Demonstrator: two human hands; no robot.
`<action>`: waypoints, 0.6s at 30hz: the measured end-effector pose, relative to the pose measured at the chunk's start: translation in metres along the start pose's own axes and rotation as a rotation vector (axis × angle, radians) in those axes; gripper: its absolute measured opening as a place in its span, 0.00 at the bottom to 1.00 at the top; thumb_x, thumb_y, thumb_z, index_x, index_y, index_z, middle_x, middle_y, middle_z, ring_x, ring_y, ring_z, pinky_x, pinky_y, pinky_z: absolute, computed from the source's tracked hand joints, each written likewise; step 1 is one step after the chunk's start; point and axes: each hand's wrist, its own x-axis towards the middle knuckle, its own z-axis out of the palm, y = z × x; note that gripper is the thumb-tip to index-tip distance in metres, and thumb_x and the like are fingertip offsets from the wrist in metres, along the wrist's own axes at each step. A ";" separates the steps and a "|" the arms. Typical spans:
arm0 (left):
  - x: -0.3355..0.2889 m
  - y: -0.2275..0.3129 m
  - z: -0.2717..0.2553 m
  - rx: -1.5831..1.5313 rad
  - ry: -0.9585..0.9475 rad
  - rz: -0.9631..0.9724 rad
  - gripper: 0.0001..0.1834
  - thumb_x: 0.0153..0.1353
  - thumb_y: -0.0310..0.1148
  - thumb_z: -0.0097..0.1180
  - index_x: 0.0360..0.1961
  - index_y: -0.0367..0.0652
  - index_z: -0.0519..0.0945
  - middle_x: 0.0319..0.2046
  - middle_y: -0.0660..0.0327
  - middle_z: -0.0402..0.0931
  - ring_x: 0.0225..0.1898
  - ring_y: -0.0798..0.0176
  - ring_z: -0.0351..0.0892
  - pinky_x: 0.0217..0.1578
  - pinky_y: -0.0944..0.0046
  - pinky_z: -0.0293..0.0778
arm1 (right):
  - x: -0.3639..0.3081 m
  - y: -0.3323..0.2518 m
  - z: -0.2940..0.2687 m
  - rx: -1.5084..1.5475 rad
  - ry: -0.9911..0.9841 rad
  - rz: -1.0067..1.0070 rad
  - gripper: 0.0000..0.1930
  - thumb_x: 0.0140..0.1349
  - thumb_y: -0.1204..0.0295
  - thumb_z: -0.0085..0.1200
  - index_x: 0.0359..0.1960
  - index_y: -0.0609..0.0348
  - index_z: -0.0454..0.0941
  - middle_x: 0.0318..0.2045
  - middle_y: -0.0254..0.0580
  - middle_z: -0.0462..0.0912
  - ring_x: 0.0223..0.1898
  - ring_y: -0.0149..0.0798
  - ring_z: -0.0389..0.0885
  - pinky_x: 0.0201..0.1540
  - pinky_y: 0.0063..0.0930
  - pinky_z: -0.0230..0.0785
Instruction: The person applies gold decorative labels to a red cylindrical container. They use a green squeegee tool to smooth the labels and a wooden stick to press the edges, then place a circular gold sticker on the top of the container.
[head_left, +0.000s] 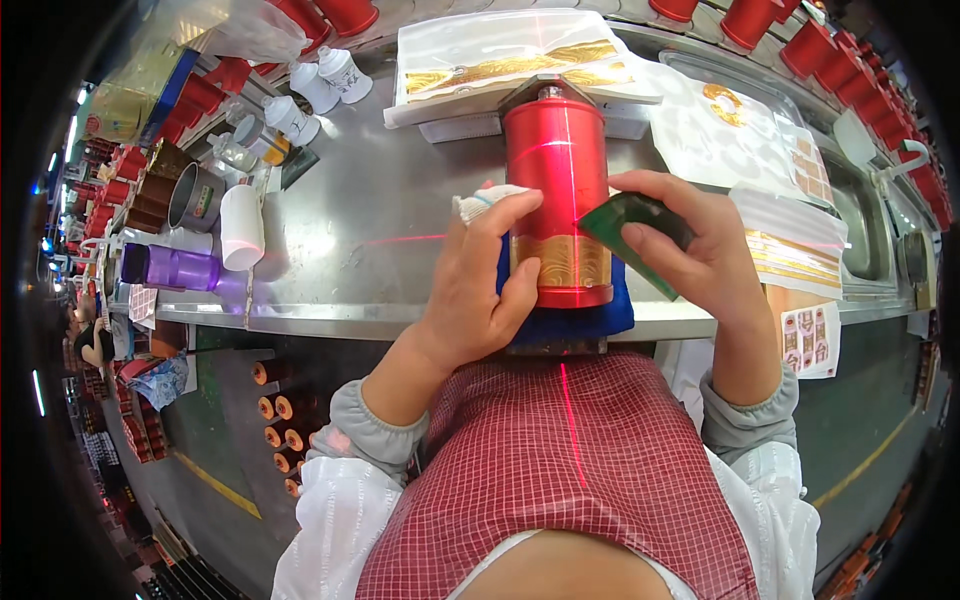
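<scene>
— Hands first: are both gripping something?

— Yes. The left hand (465,295) is half curled; the right hand (712,245) pinches, thumb against fingers. What they hold comes up as we go down in size.

— Largest, then?

— That's the broad, smooth, silver steel bench (350,215), dully reflective.

— Where does the work lie on it?

— Near the front edge, straight before the wearer: a glossy red metallic-looking cylinder (553,180), seemingly laid lengthwise with its narrow neck pointing away, likely so both hands can reach its flanks. The left thumb and forefinger rest against its left side, probably to steady it.

— What's beneath?

— A soft, deep-blue cloth pad (560,323), showing at the sides and near end. I'd guess it cushions that shiny finish and discourages rolling.

— And the right hand's tool?

— A thin, flat, dark-green card-like scraper (632,240), tilted, one corner at the cylinder's right flank. I can't tell whether it touches. The pinch presumably gives control of the edge against a curve.

— Anything patterned?

— A shiny gold decorative band (575,262) lies around the cylinder's near part, its wavy figures contrasting with plain red.

— Smallest?

— A crumpled, matte white cloth (487,203), caught in the left fingers, perhaps so it's handy while the thumb supports.
</scene>
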 end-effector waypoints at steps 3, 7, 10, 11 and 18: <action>0.010 -0.002 0.002 0.049 -0.029 0.064 0.28 0.52 0.19 0.52 0.57 0.38 0.68 0.48 0.48 0.73 0.49 0.43 0.71 0.57 0.47 0.64 | 0.003 -0.007 -0.002 0.015 -0.073 -0.058 0.18 0.54 0.78 0.57 0.49 0.59 0.78 0.27 0.40 0.82 0.27 0.26 0.78 0.31 0.22 0.71; 0.024 -0.004 0.009 0.137 -0.064 0.236 0.28 0.52 0.19 0.52 0.57 0.42 0.70 0.45 0.51 0.74 0.44 0.44 0.72 0.52 0.48 0.67 | -0.001 -0.005 -0.007 0.077 0.016 0.002 0.19 0.54 0.78 0.57 0.50 0.60 0.77 0.29 0.38 0.82 0.29 0.25 0.77 0.33 0.21 0.71; 0.029 0.001 0.009 0.137 -0.100 0.278 0.27 0.52 0.19 0.52 0.56 0.43 0.71 0.44 0.51 0.74 0.43 0.45 0.72 0.50 0.49 0.68 | -0.008 -0.005 -0.009 0.071 0.010 0.092 0.19 0.54 0.78 0.57 0.50 0.61 0.77 0.30 0.37 0.81 0.30 0.24 0.76 0.34 0.21 0.71; 0.030 0.003 0.009 0.125 -0.117 0.269 0.26 0.53 0.20 0.52 0.56 0.43 0.71 0.44 0.51 0.74 0.42 0.45 0.72 0.50 0.49 0.68 | -0.008 -0.003 -0.008 0.004 0.010 0.017 0.19 0.54 0.78 0.57 0.50 0.61 0.77 0.29 0.37 0.82 0.29 0.24 0.77 0.34 0.20 0.71; 0.023 0.009 0.001 -0.032 -0.075 0.027 0.23 0.54 0.22 0.53 0.54 0.41 0.72 0.47 0.49 0.73 0.48 0.44 0.72 0.52 0.53 0.67 | -0.005 -0.004 0.001 0.079 -0.071 0.051 0.17 0.55 0.76 0.57 0.49 0.61 0.77 0.28 0.36 0.82 0.29 0.25 0.78 0.35 0.21 0.71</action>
